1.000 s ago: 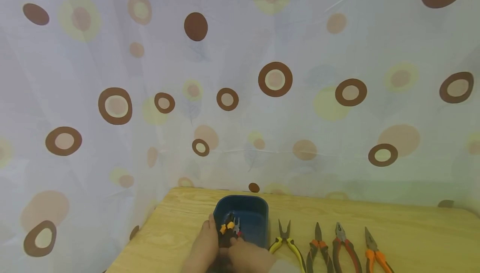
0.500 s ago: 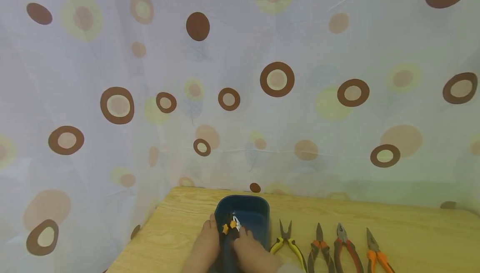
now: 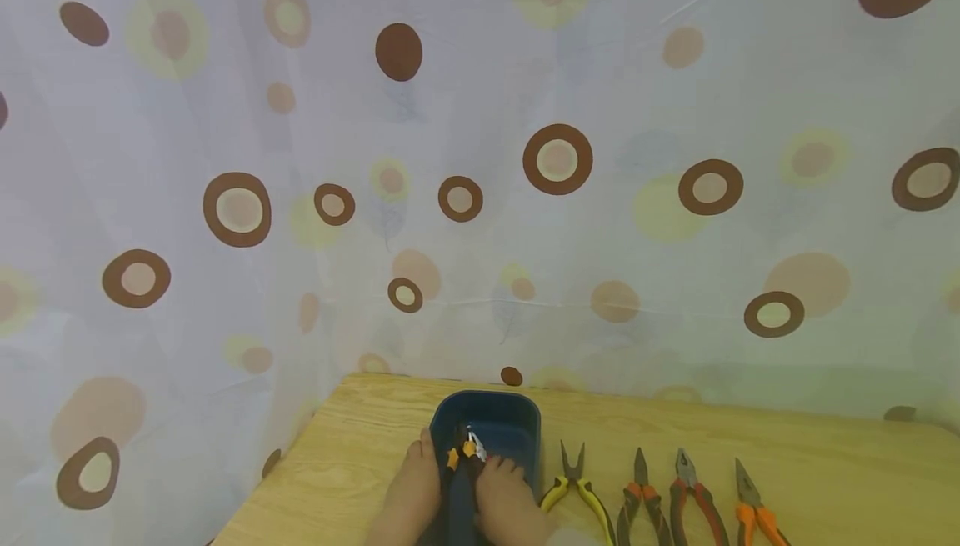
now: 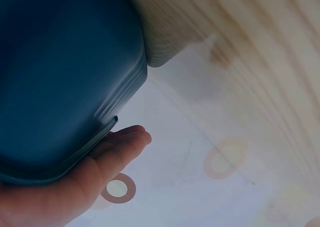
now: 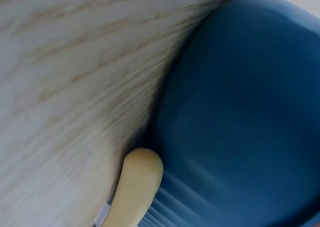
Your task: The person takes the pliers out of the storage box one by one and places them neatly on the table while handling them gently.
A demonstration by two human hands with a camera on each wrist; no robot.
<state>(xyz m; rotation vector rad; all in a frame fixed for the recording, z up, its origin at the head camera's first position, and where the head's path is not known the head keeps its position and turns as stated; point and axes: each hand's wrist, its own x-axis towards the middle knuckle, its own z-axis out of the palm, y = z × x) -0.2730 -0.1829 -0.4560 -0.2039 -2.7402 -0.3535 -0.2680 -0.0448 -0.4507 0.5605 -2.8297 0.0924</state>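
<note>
In the head view my left hand (image 3: 414, 483) lies along the left outer side of a dark blue plastic bin (image 3: 531, 421). Its straight fingers press against the bin wall, as the left wrist view also shows. My right hand (image 3: 508, 500) rests over the right part of the bin, fingertips pointing inward beside pliers, its fingers looking loose. Inside the bin lie pliers with orange-and-black handles (image 3: 453, 458) and the silver head of another pair (image 3: 477, 446). The hand and the bin's near end cover their lower parts. My right hand is out of sight in the right wrist view.
Right of the bin several pliers lie in a row on the wooden table: yellow-handled pliers (image 3: 553, 494), orange-and-black pliers (image 3: 634, 496), red-and-black pliers (image 3: 678, 504) and orange-handled pliers (image 3: 746, 514). A dotted curtain (image 3: 480, 321) hangs behind and left.
My right hand has moved slightly right, away from the orange-and-black handles, and its fingers have loosened. A dark blue strip shows between the hands. My left hand keeps its place on the bin.
</note>
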